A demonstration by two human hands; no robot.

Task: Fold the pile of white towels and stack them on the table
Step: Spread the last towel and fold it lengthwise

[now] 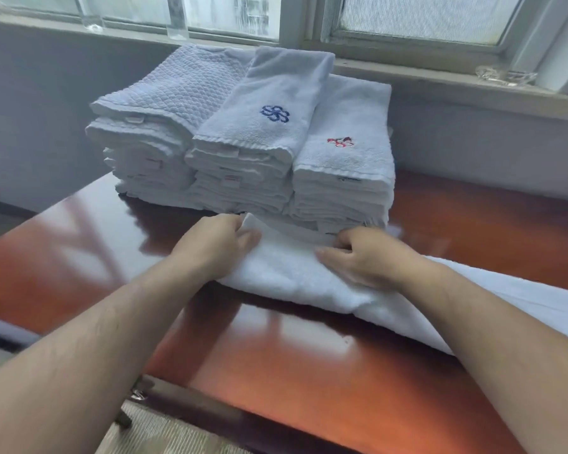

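nearest to us the two forearms reach in from the near edge over the glossy reddish table [309, 371], and between them lies the white towel [289, 276] we are folding, just in front of the stacks. its long axis runs left to right, slanting nearer as it goes right, where it trails on past our right arm and is cut off by the frame, so we cannot tell how much cloth remains there. our left hand [217, 244] pinches the towel's far left corner, fingers curled round a lifted flap; our right hand [358, 257] rests on the towel's far edge with the thumb stretched left and the fingers bent over cloth, seemingly gripping it, though blur keeps us from being sure. both hands sit at the folded left end, so we judge the coming move turns on the loose length to the right, nearer our right hand. beyond, touching or almost touching the towel's far edge, stand three stacks of folded towels [243, 165] side by side; their lower front layers hide behind our hands. farthest, a windowsill [440, 80] holds small clear glass pieces we cannot identify.
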